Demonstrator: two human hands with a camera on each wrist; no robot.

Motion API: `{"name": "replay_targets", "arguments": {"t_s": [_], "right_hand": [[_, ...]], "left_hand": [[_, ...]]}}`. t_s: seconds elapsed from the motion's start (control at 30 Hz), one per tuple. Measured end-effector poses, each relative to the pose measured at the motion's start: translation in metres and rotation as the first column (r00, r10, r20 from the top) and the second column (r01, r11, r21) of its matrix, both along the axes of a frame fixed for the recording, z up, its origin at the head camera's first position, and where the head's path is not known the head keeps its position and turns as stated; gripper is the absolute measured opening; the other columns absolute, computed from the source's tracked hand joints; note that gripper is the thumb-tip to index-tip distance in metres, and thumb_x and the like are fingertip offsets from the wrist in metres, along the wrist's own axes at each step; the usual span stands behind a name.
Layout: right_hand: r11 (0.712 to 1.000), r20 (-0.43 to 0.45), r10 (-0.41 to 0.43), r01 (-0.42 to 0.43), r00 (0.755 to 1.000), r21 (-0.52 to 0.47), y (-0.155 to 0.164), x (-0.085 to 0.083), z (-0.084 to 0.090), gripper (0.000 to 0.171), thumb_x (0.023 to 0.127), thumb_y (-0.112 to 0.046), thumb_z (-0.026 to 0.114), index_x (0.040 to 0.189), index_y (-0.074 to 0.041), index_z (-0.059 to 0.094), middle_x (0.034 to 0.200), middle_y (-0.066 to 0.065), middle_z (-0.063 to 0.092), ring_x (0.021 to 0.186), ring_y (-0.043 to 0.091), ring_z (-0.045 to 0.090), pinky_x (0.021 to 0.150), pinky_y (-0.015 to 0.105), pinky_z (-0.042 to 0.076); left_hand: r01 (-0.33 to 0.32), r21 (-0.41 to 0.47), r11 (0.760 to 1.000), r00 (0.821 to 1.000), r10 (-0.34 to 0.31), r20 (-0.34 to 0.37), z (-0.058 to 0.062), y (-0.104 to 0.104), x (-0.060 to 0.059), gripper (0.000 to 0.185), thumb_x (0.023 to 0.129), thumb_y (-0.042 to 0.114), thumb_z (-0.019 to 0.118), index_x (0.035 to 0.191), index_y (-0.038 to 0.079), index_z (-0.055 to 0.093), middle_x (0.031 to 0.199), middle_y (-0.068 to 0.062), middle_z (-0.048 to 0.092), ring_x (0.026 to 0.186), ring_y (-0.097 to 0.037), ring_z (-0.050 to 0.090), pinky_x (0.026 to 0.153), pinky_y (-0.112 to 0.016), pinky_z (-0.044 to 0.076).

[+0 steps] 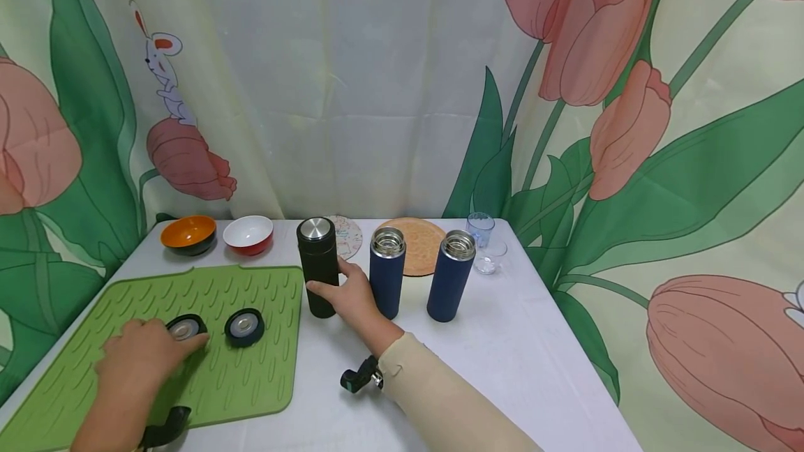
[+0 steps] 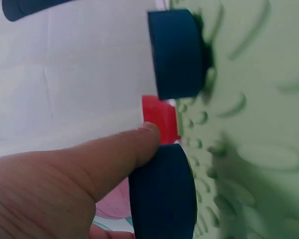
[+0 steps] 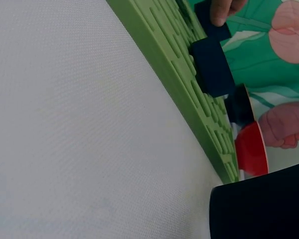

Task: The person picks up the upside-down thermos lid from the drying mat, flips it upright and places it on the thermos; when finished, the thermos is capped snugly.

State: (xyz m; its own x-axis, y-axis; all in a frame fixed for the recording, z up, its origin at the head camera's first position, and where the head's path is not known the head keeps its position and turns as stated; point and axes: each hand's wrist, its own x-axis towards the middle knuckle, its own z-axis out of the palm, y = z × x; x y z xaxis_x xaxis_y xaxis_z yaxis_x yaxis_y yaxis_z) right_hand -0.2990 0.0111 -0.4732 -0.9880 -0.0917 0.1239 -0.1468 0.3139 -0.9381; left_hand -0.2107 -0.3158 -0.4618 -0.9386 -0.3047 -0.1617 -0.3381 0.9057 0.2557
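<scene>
In the head view my right hand grips a black thermos bottle upright on the white tablecloth, its steel-topped lid in place. The dark body of the bottle fills the lower right corner of the right wrist view. On the left, my left hand pinches a round dark-blue bottle lid over the green mat, thumb along its rim. A second lid lies underside up on the mat beside it. Two navy bottles stand lidless, right of my right hand.
The ridged green mat covers the table's left side. Behind it sit an orange bowl and a red-and-white bowl. A round wooden board, a patterned disc and clear glasses lie toward the back.
</scene>
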Motion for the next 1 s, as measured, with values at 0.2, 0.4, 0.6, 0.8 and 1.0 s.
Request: {"name": "replay_targets", "arguments": {"t_s": [0.2,0.4,0.6,0.8,1.0], "right_hand": [[1.000,0.004,0.001,-0.001,1.000,0.004,0.000,0.000,0.001,0.061,0.088,-0.043,0.087,0.144,-0.028,0.067,0.138,0.002,0.069,0.137,0.025,0.060,0.118,0.054,0.045],[1.000,0.000,0.009,-0.009,1.000,0.005,0.000,-0.001,0.000,0.059,0.089,-0.043,0.086,0.143,-0.029,0.067,0.137,0.002,0.070,0.135,0.025,0.061,0.116,0.054,0.047],[1.000,-0.023,0.012,-0.012,1.000,0.009,0.000,-0.001,-0.001,0.056,0.088,-0.042,0.087,0.139,-0.029,0.069,0.131,0.001,0.072,0.132,0.024,0.063,0.116,0.053,0.047],[1.000,-0.026,-0.001,0.001,1.000,0.014,0.000,-0.001,-0.002,0.054,0.087,-0.043,0.087,0.137,-0.030,0.070,0.128,0.000,0.072,0.131,0.023,0.062,0.115,0.052,0.047],[1.000,-0.025,0.009,-0.009,1.000,0.007,0.000,-0.001,-0.002,0.053,0.087,-0.042,0.087,0.136,-0.030,0.071,0.128,0.000,0.072,0.131,0.023,0.062,0.115,0.052,0.048]], "left_hand": [[0.036,-0.013,0.999,0.998,-0.037,-0.050,0.012,0.014,0.008,0.127,0.081,0.092,0.058,0.134,-0.023,0.049,0.129,-0.049,0.043,0.116,-0.072,0.043,0.083,-0.081,0.048],[0.110,-0.059,0.992,0.979,-0.119,-0.166,0.019,0.028,0.015,0.125,0.082,0.094,0.054,0.129,-0.022,0.052,0.124,-0.046,0.050,0.108,-0.067,0.050,0.084,-0.075,0.049],[0.143,-0.070,0.987,0.964,-0.155,-0.217,0.023,0.046,0.020,0.115,0.082,0.089,0.062,0.125,-0.017,0.057,0.122,-0.042,0.054,0.098,-0.060,0.056,0.076,-0.069,0.051],[0.192,-0.059,0.980,0.948,-0.201,-0.247,0.031,0.068,0.027,0.115,0.078,0.091,0.065,0.126,-0.014,0.061,0.130,-0.041,0.055,0.103,-0.059,0.058,0.079,-0.070,0.052],[0.233,-0.068,0.970,0.925,-0.243,-0.293,0.037,0.084,0.033,0.118,0.076,0.094,0.064,0.125,-0.013,0.065,0.137,-0.040,0.054,0.115,-0.062,0.056,0.091,-0.074,0.050]]}}
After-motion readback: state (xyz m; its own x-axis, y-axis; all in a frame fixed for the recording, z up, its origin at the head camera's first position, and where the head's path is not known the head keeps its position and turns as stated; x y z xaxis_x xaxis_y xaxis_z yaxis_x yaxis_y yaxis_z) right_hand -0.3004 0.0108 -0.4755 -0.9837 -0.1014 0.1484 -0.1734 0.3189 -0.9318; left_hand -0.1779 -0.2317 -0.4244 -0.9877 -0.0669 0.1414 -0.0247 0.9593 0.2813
